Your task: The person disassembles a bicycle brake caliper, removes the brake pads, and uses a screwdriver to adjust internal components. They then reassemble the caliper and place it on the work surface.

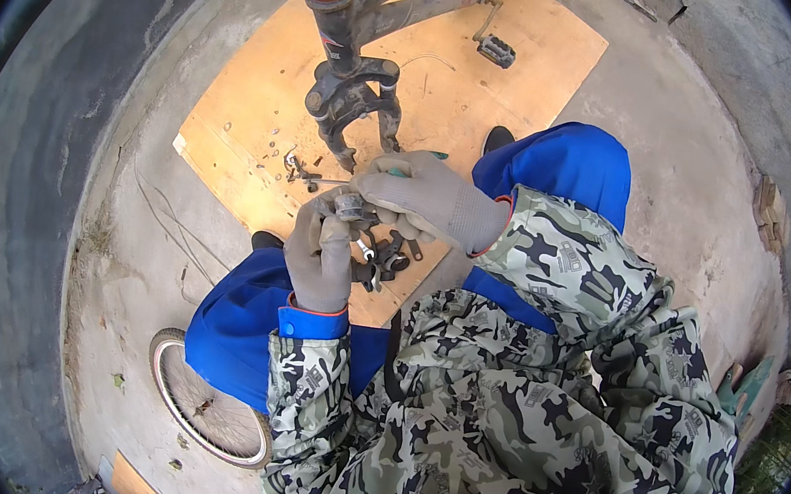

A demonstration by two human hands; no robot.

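Both my hands wear grey gloves and are close together above a wooden board. My left hand (319, 255) is closed around a small grey, rounded bicycle part (351, 207), whose exact kind I cannot make out. My right hand (422, 194) is closed on a screwdriver (330, 181); its thin shaft points left and bits of its green handle show beside the fingers. The shaft lies just above the grey part; whether its tip touches anything is unclear. Beyond my hands stands a bicycle frame (343, 53) with a dark fork (352, 103) that has no wheel in it.
Several dark parts and a silver wrench (366, 250) lie on the board (506, 73) below my hands. Small loose parts (298, 171) are scattered near the fork. A pedal (496, 50) sticks out at the far side. At lower left a wheel (165, 372) lies on the concrete.
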